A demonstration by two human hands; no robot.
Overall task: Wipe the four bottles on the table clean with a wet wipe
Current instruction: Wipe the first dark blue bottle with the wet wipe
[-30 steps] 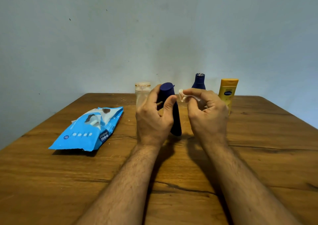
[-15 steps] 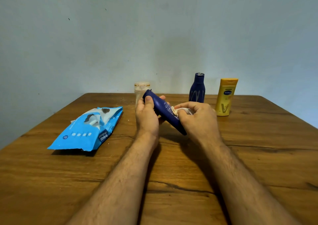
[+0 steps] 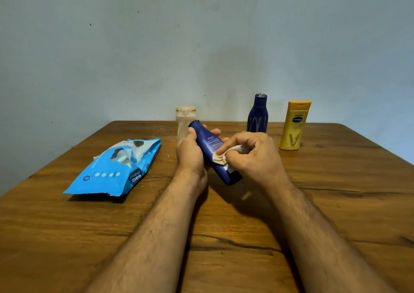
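My left hand grips a dark blue bottle near its cap end, holding it tilted above the table with its base toward me. My right hand pinches a crumpled white wet wipe and presses it against the bottle's side. Behind my hands a clear bottle with a pale cap stands upright, partly hidden by the held bottle. To the right stand a second dark blue bottle and a yellow bottle.
A blue wet-wipe pack lies flat on the left of the wooden table, a wipe poking out of its opening. A plain bluish wall rises just behind the table's far edge.
The held blue bottle went from upright to tilted, cap end away to the left. My right hand brought the wipe from beside the cap down onto the bottle's side.
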